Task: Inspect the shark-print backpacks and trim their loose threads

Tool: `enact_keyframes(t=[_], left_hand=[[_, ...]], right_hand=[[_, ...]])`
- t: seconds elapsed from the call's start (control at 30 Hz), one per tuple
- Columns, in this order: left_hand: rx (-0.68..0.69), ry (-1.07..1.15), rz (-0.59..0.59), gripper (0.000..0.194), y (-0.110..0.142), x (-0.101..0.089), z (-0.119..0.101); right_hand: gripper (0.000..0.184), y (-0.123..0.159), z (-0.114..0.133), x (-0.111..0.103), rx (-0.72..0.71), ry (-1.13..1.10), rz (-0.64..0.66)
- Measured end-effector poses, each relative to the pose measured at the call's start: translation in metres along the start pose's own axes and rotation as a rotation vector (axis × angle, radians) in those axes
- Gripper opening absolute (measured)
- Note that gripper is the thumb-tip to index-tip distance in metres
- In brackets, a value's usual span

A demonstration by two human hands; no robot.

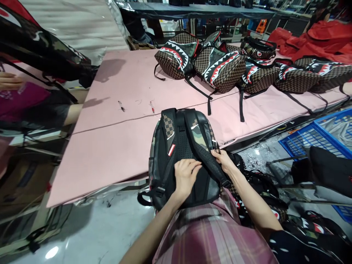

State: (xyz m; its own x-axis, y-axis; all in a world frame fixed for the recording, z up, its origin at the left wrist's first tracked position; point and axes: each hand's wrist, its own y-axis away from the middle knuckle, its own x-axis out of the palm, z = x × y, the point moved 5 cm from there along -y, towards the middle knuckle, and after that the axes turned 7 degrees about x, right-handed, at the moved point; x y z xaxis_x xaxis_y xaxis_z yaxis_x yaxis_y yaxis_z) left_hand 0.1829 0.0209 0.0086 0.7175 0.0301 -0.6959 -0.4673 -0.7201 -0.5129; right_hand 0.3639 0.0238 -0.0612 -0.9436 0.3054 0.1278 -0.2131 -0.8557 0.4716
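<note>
A black backpack (202,185) with camouflage and brown check patches leans against the table's front edge, its straps and padded back panel facing up. My right hand (222,160) is closed on the right side edge of the backpack, beside the shoulder strap (207,156). Over the middle of the back panel is my left hand (187,176), thumb and fingers pinched together. Anything between those fingertips is too small to make out. A red label (171,150) shows on the left strap.
Several check backpacks with shark-mouth prints (220,71) line the far side of the pink table (110,146). Two small thin tools, one dark (121,106) and one red (152,106), lie on it. Blue crates (327,135) and more bags (264,187) are at right. Another person sits at left.
</note>
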Motion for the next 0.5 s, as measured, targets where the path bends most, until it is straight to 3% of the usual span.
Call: enact_keyframes(t=[0.13,0.3,0.4,0.5], left_hand=[[0.128,-0.111,0.174,0.01,-0.027,0.038,-0.015],[0.213,-0.21,0.38,0.008,-0.034,0.056,-0.013],[0.137,-0.145,0.46,0.008,-0.033,0.059,-0.003],[-0.09,0.067,0.452,0.014,-0.032,0.06,0.012]], right_hand=[[0.04,0.001,-0.002,0.002,-0.008,0.0,0.001],[0.04,-0.002,-0.007,0.002,-0.015,0.009,0.024],[0.039,0.0,-0.006,-0.013,-0.084,0.093,-0.022],[0.035,0.009,-0.002,-0.037,-0.228,0.343,-0.16]])
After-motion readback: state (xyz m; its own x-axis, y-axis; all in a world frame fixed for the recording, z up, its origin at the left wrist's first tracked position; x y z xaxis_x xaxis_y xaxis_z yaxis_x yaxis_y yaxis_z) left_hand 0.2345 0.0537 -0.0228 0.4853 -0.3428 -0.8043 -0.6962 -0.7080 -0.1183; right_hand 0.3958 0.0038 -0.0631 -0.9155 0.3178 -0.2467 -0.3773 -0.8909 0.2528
